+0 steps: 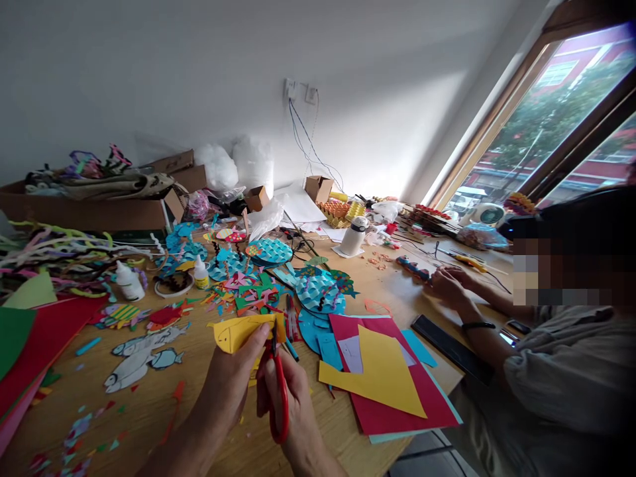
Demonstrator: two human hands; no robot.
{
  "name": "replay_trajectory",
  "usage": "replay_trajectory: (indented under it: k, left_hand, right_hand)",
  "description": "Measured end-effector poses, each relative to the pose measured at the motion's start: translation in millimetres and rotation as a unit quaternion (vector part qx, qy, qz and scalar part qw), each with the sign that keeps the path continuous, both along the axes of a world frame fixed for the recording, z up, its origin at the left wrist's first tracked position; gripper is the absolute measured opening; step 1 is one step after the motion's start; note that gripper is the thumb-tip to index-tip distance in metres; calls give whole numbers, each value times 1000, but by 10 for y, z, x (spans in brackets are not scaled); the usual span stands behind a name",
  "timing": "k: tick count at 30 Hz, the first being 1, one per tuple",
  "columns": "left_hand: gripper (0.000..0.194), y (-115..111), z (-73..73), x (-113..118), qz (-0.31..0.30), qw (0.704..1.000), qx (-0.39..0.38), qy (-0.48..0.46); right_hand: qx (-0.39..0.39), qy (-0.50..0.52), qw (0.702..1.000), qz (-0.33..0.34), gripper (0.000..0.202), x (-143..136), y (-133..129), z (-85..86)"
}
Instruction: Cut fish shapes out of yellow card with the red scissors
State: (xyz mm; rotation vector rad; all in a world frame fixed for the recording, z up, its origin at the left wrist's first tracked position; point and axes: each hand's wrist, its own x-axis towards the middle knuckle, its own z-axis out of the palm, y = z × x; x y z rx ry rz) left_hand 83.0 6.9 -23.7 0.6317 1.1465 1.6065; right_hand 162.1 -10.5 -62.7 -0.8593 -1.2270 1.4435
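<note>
My left hand (233,371) pinches a yellow paper piece (233,333) that bears a drawn fish outline with a face at its left end. In my right hand (293,404) are red-handled scissors (281,397), their blades upright at the right end of the yellow paper. Left of my hands, cut-out paper fish (132,368) with drawn lines lie on the table. To the right, a larger yellow sheet (392,371) rests on red paper (368,414).
A person (561,371) sits at the right, hands over small items. Behind my hands lie colored scraps (253,291), blue paper fish (318,288), glue bottles (129,281) and a white bottle (354,237). A cardboard box (99,215) stands at the back left.
</note>
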Motion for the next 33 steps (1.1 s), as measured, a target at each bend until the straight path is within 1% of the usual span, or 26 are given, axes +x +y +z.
replay_trajectory:
  k: [2, 5, 11, 16, 19, 23, 28, 33]
  left_hand:
    - [18, 6, -5, -2, -2, 1000, 3, -2]
    - [23, 17, -23, -8, -7, 1000, 3, -15]
    - [31, 15, -23, 5, -4, 999, -17, -33]
    - [36, -3, -20, 8, -15, 999, -16, -43]
    - [34, -8, -26, 6, -21, 998, -13, -50]
    - [27, -12, -12, 5, -27, 999, -3, -47]
    - [22, -13, 8, 10, -23, 998, 18, -51]
    - [21, -11, -7, 9, -17, 999, -5, -46]
  right_hand:
    - [-4, 4, 1000, 1, 48, -5, 2, -28]
    - [-5, 11, 1000, 6, 49, -7, -6, -45]
    - [-14, 16, 1000, 2, 49, 8, -22, 18]
    - [-18, 12, 1000, -2, 50, 12, -32, 48]
    - [-15, 14, 1000, 0, 49, 15, -37, 46]
    - [-10, 15, 1000, 7, 50, 19, -35, 37]
    - [-17, 14, 1000, 4, 52, 10, -23, 31]
    - [-26, 6, 1000, 2, 52, 9, -36, 39]
